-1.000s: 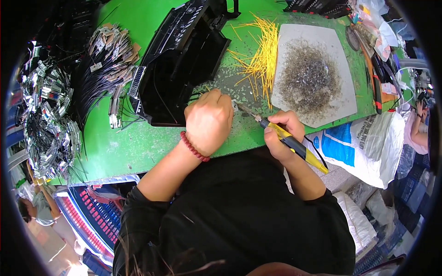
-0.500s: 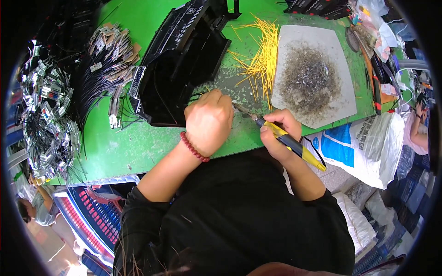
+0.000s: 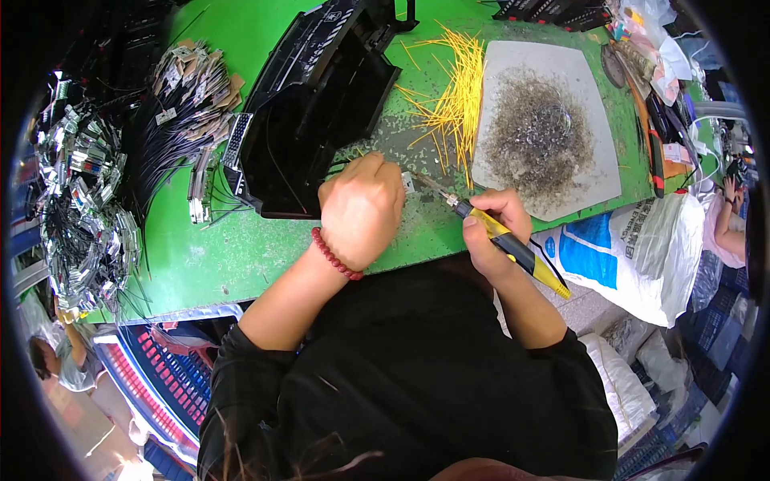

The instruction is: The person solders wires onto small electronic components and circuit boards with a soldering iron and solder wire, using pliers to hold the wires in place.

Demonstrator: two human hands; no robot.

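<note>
My right hand grips a yellow and black soldering iron like a pen. Its metal tip slants up and left toward the fingers of my left hand. That hand is closed, its back toward me, and its curled fingers hide whatever they pinch. A small pale piece shows just past its knuckles, right by the iron's tip. Directly behind and left of my left hand, a large black plastic housing lies with its hollow side facing right. Thin yellow sticks or wires lie in a loose pile beyond the iron.
A grey board covered with dark residue and metal bits lies right on the green table. Bundles of black-wired parts and shiny metal pieces crowd the left. A white sack stands by the right edge.
My right hand and the soldering iron have shifted slightly to the right, drawing the tip a little away from my left hand. My left hand has barely moved.
</note>
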